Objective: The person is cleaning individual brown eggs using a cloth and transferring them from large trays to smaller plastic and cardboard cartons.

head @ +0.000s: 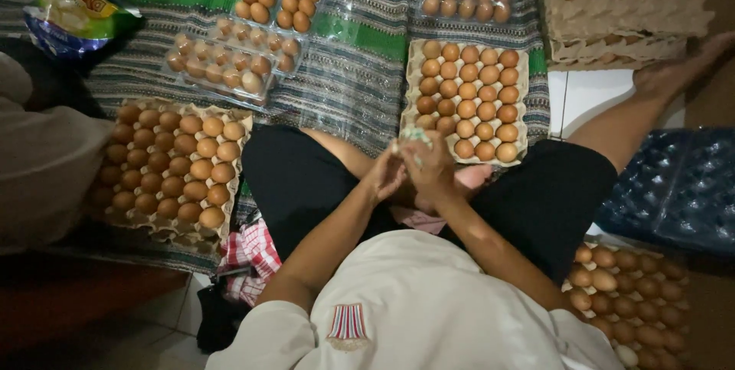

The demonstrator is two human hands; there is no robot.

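On a striped mat (360,71) over white tiles, the left hand (385,177) and right hand (430,168) are pressed together, pinching a small pale wad (414,136), probably soft and light, above the lap, beside a fragile egg tray (467,100).

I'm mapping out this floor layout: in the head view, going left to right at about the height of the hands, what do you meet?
Cardboard egg tray → left hand → right hand holding a small pale object → dark blue empty trays.
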